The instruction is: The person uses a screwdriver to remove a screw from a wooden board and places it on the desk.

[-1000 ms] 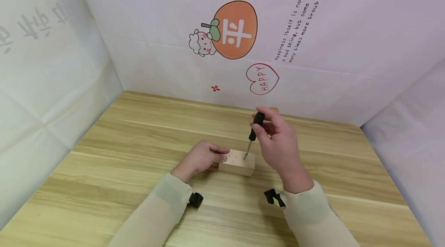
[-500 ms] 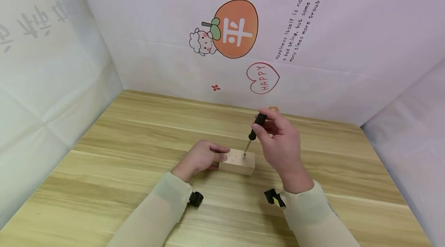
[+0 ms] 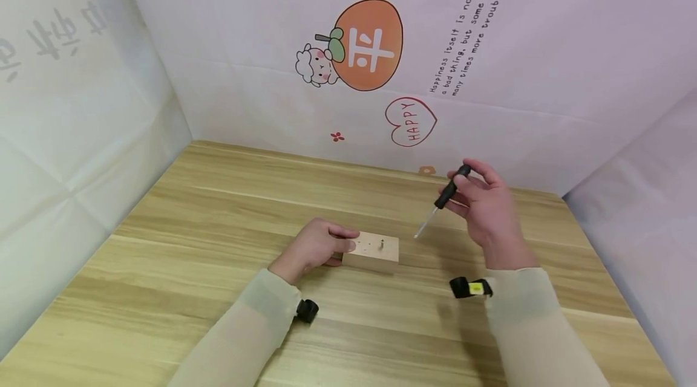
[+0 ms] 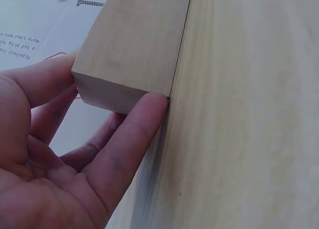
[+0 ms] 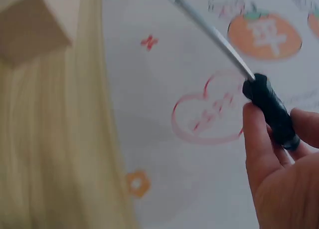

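A pale wooden block [image 3: 370,260] lies on the table, with several small holes in its top. Near its right end a screw [image 3: 382,245] stands up out of the wood; the left wrist view shows its threaded shaft [image 4: 89,2] projecting from the block. My left hand [image 3: 316,248] grips the block's left end between thumb and fingers. Off to the right and above the table, my right hand [image 3: 487,205] holds a screwdriver [image 3: 449,193] by its black handle. The screwdriver's metal shaft [image 5: 214,35] slants down toward the block, its tip apart from the screw.
The wood-grain table [image 3: 245,193] meets a printed white cloth backdrop [image 3: 261,103] at its back edge. More white cloth [image 3: 81,133] hangs along the left side. Black wrist cameras [image 3: 307,311] sit on both sleeves.
My right hand has lifted the screwdriver off the screw and moved it to the right. The screw stays standing in the block, which my left hand keeps gripping in place.
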### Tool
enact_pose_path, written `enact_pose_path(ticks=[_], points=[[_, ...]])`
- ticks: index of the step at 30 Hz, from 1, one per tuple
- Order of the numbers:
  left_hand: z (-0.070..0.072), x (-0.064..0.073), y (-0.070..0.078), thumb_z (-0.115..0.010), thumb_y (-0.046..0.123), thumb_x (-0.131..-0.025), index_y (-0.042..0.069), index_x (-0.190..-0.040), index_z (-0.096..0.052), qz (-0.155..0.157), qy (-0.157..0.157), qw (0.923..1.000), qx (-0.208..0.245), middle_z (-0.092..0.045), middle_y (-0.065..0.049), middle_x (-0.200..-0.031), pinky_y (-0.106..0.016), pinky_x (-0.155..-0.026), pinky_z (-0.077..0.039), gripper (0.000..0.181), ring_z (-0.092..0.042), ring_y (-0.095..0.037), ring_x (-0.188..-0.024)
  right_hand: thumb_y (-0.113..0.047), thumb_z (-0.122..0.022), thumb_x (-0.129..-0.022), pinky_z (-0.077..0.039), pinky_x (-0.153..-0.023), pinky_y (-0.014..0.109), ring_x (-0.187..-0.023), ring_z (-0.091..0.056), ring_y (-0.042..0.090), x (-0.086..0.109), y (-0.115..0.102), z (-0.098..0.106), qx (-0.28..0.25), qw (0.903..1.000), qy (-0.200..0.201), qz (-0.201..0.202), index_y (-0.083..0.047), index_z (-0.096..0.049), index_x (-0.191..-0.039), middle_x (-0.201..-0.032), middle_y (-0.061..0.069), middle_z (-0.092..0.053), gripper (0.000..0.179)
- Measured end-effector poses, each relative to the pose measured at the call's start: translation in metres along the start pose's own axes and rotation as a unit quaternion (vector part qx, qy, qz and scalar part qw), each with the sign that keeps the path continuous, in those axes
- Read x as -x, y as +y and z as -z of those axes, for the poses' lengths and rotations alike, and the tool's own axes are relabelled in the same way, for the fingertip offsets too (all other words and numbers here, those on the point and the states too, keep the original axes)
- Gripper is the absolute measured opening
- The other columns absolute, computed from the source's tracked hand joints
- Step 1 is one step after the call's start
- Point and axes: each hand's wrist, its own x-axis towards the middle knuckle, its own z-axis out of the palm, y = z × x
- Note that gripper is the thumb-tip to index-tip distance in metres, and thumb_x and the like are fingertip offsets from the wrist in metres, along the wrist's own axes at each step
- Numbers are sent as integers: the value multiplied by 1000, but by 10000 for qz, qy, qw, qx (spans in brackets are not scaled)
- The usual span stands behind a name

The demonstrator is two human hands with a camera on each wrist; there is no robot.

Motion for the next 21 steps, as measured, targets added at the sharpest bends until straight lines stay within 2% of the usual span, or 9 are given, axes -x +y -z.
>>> enact_pose_path(ticks=[3, 5, 7, 10, 13, 17, 21], points=[[-1, 1, 1, -74, 17, -93, 18, -118, -76, -6, -12, 10000, 27, -65, -2, -126, -38, -78, -58, 25, -61, -23, -113, -1, -65, -96, -58, -75, 43, -84, -72, 30, -12, 3, 39, -668, 9943, -119, -825, -14, -52, -130, -101, 10, -68, 39], [-1, 1, 0, -74, 17, -93, 18, -118, -76, 8, -20, 10000, 39, -64, -3, -127, -37, -78, -58, 25, -61, -24, -114, -1, -63, -98, -58, -77, 44, -86, -71, 32, -16, 5, 64, -737, 9889, -125, -1281, -16, -49, -132, -102, 9, -66, 40], [-1, 0, 0, -74, 17, -93, 20, -118, -76, 36, -19, 10000, 49, -63, -3, -128, -37, -79, -58, 25, -60, -24, -115, -3, -61, -99, -57, -80, 45, -90, -71, 33, -17, 6, 85, -561, 9849, -84, -1637, -17, -45, -138, -105, 9, -64, 44], [-1, -1, -1, -75, 17, -93, 21, -117, -77, 69, -4, 10000, 57, -63, -3, -129, -37, -78, -58, 25, -60, -24, -115, -6, -59, -101, -56, -84, 44, -94, -70, 31, -16, 10, 110, -178, 9809, -155, -1929, -19, -38, -144, -108, 8, -64, 50], [-1, -1, -2, -75, 17, -93, 21, -117, -77, 87, 3, 9999, 61, -63, -3, -129, -37, -78, -58, 25, -60, -24, -115, -8, -59, -101, -57, -83, 43, -96, -69, 30, -12, 15, 130, 240, 9758, -306, -2154, -20, -40, -142, -107, 7, -66, 46], [-1, -1, -2, -75, 18, -93, 19, -118, -76, 94, -24, 9999, 74, -63, -5, -128, -37, -77, -58, 26, -61, -24, -113, -11, -59, -103, -58, -79, 42, -97, -68, 30, -3, 24, 148, 835, 9634, -642, -2463, -20, -44, -139, -108, 6, -68, 41], [0, -2, -2, -75, 17, -92, 17, -119, -76, 83, -48, 9999, 117, -63, -6, -128, -37, -77, -58, 27, -61, -25, -113, -12, -61, -101, -56, -82, 45, -99, -68, 31, 9, 33, 157, 1134, 9520, -819, -2723, -15, -39, -146, -109, 8, -70, 50]])
